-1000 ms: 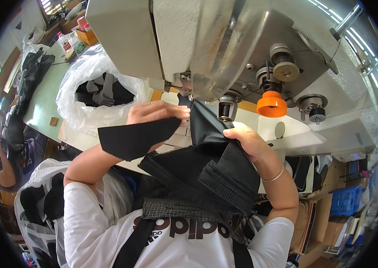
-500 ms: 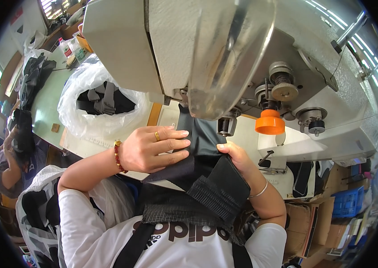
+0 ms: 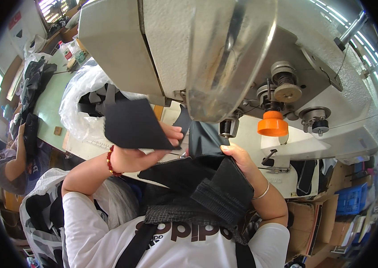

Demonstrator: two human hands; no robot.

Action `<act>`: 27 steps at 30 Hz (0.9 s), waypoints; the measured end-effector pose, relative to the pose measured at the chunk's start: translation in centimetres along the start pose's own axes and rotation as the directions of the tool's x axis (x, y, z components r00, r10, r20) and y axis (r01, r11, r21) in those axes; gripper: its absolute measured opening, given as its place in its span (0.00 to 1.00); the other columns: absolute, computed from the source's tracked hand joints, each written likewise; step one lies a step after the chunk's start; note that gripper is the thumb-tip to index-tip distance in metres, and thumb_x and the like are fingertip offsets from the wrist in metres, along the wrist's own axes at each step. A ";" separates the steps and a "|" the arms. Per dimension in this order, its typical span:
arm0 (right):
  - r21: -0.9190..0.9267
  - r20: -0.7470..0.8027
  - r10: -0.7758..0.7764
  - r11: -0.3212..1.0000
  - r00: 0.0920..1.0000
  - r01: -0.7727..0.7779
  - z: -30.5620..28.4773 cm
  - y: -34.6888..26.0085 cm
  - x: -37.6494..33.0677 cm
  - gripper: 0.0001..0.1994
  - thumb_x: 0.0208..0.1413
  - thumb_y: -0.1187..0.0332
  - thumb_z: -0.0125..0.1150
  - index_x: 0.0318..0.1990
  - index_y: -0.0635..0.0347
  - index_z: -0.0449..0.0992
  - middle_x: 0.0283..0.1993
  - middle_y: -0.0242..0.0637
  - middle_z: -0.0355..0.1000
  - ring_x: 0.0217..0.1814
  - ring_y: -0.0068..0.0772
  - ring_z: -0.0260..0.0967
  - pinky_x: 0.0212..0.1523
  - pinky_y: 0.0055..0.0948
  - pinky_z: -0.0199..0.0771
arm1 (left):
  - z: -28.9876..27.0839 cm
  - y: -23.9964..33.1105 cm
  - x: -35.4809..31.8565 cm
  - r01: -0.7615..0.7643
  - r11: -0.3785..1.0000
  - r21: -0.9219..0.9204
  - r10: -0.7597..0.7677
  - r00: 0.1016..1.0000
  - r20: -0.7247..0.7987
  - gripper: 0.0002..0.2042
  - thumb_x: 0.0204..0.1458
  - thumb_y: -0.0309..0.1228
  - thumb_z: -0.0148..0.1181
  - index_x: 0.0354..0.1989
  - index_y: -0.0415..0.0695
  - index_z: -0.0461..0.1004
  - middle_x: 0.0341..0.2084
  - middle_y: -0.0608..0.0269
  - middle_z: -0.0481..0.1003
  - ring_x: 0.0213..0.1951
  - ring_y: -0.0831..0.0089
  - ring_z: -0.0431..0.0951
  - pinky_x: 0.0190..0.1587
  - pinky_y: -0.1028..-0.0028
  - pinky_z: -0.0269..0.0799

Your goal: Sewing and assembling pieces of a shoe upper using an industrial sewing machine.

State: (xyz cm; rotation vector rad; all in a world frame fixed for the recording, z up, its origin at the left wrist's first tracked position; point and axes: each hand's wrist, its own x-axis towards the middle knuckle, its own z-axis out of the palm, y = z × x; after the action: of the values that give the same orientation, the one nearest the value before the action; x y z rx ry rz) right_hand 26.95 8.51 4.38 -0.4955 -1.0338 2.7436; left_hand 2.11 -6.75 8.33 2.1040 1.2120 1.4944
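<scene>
My left hand (image 3: 131,158) is closed on a stiff black fabric panel (image 3: 133,123), raised to the left of the sewing machine's needle area. The panel covers part of the hand, and a few fingertips show past its right edge. My right hand (image 3: 239,159) pinches the edge of a black sewn fabric piece (image 3: 204,140) with the thumb on top; its other fingers are hidden underneath. This piece runs from under the machine head toward my lap, where a ribbed black strip (image 3: 218,201) hangs. The metal presser bar (image 3: 225,128) is close by my right thumb.
The white sewing machine (image 3: 166,49) overhangs the work, with a clear guard (image 3: 229,62) and an orange knob (image 3: 273,124). A plastic bag (image 3: 75,96) of black pieces sits on the left. Cartons (image 3: 303,223) and a blue basket (image 3: 352,198) stand right. Another person (image 3: 12,156) works far left.
My left hand, flat over the fabric before, has turned and moved slightly left, and now holds up the black panel. My right hand keeps its grip at nearly the same spot.
</scene>
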 end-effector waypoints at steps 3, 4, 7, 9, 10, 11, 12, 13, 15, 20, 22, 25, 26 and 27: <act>0.006 -0.049 -0.018 1.000 0.999 0.018 -0.5 0.4 -0.3 0.20 0.66 0.69 0.51 0.62 0.71 0.69 0.56 0.45 0.76 0.52 0.30 0.78 0.54 0.29 0.79 | -0.5 0.3 1.3 -0.329 0.897 0.296 0.253 0.930 0.268 0.10 0.51 0.18 0.64 0.42 0.36 0.83 0.44 0.51 0.82 0.50 0.55 0.83 0.53 0.59 0.82; 0.015 -0.053 0.011 1.000 0.999 -0.010 -1.2 0.8 -0.1 0.19 0.66 0.69 0.51 0.60 0.70 0.70 0.53 0.43 0.77 0.50 0.29 0.78 0.51 0.28 0.80 | -0.3 0.3 1.1 -0.387 0.851 0.356 0.291 0.910 0.294 0.11 0.52 0.24 0.64 0.43 0.36 0.83 0.44 0.51 0.82 0.49 0.56 0.84 0.51 0.60 0.84; 0.017 -0.082 0.037 0.999 0.996 -0.036 -1.7 1.3 -0.1 0.16 0.67 0.68 0.51 0.56 0.69 0.73 0.47 0.40 0.79 0.45 0.27 0.79 0.47 0.27 0.81 | 0.2 0.4 0.5 -0.407 0.813 0.416 0.305 0.907 0.291 0.11 0.52 0.27 0.64 0.42 0.36 0.83 0.44 0.51 0.82 0.49 0.56 0.84 0.51 0.61 0.84; 0.011 -0.111 0.035 0.999 0.993 -0.034 -1.5 1.5 0.1 0.15 0.67 0.68 0.51 0.55 0.68 0.74 0.45 0.38 0.79 0.43 0.27 0.79 0.46 0.27 0.81 | 0.1 0.3 0.5 -0.422 0.803 0.422 0.303 0.898 0.320 0.12 0.51 0.26 0.64 0.43 0.36 0.83 0.44 0.51 0.82 0.49 0.56 0.84 0.51 0.61 0.84; 0.031 -0.092 0.043 0.999 0.995 -0.040 -1.5 1.6 0.1 0.15 0.67 0.68 0.52 0.55 0.68 0.73 0.46 0.38 0.79 0.44 0.26 0.79 0.46 0.27 0.81 | 0.2 0.3 0.4 -0.431 0.792 0.432 0.299 0.892 0.340 0.12 0.51 0.26 0.64 0.43 0.36 0.83 0.44 0.51 0.82 0.50 0.56 0.84 0.51 0.61 0.84; 0.049 -0.072 0.051 0.998 0.996 -0.047 -1.5 1.6 0.1 0.15 0.67 0.67 0.53 0.56 0.67 0.73 0.47 0.37 0.78 0.45 0.26 0.78 0.46 0.27 0.80 | 0.2 0.3 0.4 -0.439 0.782 0.443 0.295 0.886 0.359 0.12 0.51 0.26 0.64 0.43 0.36 0.83 0.45 0.51 0.82 0.50 0.56 0.84 0.51 0.61 0.84; 0.047 -0.072 0.051 0.998 0.996 -0.047 -1.7 1.6 0.1 0.15 0.67 0.67 0.53 0.56 0.67 0.73 0.47 0.37 0.78 0.45 0.26 0.78 0.46 0.27 0.80 | 0.3 0.4 0.4 -0.440 0.781 0.443 0.296 0.886 0.358 0.12 0.51 0.26 0.64 0.43 0.36 0.83 0.45 0.51 0.82 0.50 0.56 0.84 0.51 0.61 0.84; 0.050 -0.053 0.044 0.998 0.998 -0.042 -1.9 1.6 0.1 0.16 0.67 0.67 0.53 0.56 0.67 0.73 0.49 0.38 0.77 0.46 0.25 0.78 0.47 0.26 0.80 | 0.3 0.5 0.5 -0.431 0.787 0.441 0.286 0.889 0.357 0.12 0.51 0.26 0.63 0.43 0.36 0.82 0.45 0.50 0.82 0.50 0.56 0.84 0.51 0.61 0.84; 0.050 -0.032 0.040 0.998 0.999 -0.038 -2.7 2.0 0.3 0.16 0.67 0.67 0.53 0.57 0.67 0.72 0.51 0.38 0.77 0.48 0.25 0.78 0.48 0.26 0.80 | 0.4 0.6 0.5 -0.420 0.792 0.442 0.276 0.893 0.354 0.12 0.51 0.26 0.63 0.43 0.35 0.82 0.45 0.50 0.82 0.50 0.56 0.84 0.51 0.61 0.84; 0.052 0.013 -0.001 0.999 1.000 0.000 -2.3 1.9 0.3 0.19 0.67 0.68 0.52 0.62 0.69 0.69 0.58 0.42 0.75 0.57 0.30 0.75 0.59 0.31 0.75 | 0.4 0.2 0.4 -0.457 0.776 0.435 0.304 0.875 0.376 0.13 0.52 0.28 0.61 0.43 0.35 0.82 0.45 0.48 0.82 0.50 0.55 0.84 0.52 0.60 0.83; 0.027 -0.008 -0.007 1.000 1.000 0.007 -2.1 2.0 0.3 0.22 0.66 0.66 0.52 0.63 0.71 0.68 0.59 0.47 0.74 0.57 0.35 0.76 0.60 0.35 0.75 | 0.4 0.2 0.4 -0.457 0.776 0.435 0.301 0.874 0.382 0.13 0.53 0.28 0.61 0.43 0.35 0.82 0.45 0.48 0.82 0.50 0.55 0.84 0.51 0.60 0.83; 0.066 -0.001 0.001 0.998 1.000 -0.001 -1.9 1.8 0.0 0.21 0.65 0.68 0.53 0.63 0.71 0.68 0.59 0.46 0.74 0.58 0.35 0.75 0.62 0.35 0.74 | 0.1 0.7 0.6 -0.456 0.768 0.451 0.280 0.871 0.405 0.12 0.52 0.27 0.62 0.43 0.35 0.82 0.45 0.49 0.82 0.50 0.56 0.84 0.51 0.61 0.83; 0.135 0.026 0.011 0.991 1.000 -0.014 -1.9 1.7 -0.1 0.19 0.65 0.71 0.54 0.62 0.68 0.69 0.58 0.40 0.74 0.58 0.31 0.74 0.62 0.32 0.72 | 0.1 1.0 0.8 -0.456 0.761 0.462 0.261 0.867 0.426 0.12 0.50 0.27 0.63 0.41 0.35 0.82 0.44 0.50 0.82 0.50 0.57 0.84 0.51 0.61 0.84; 0.125 0.022 0.016 0.992 1.000 -0.018 -2.2 1.9 -0.1 0.19 0.65 0.71 0.54 0.62 0.68 0.69 0.58 0.40 0.74 0.58 0.31 0.74 0.62 0.32 0.72 | -0.1 1.3 1.0 -0.454 0.761 0.464 0.266 0.870 0.415 0.12 0.50 0.27 0.63 0.41 0.35 0.82 0.44 0.50 0.82 0.50 0.57 0.84 0.51 0.61 0.84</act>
State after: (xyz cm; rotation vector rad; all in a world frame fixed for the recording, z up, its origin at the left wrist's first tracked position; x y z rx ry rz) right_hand 27.78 8.42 1.59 -0.4595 -0.8585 2.8118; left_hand 2.79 -6.76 9.87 2.9798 1.2510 0.9012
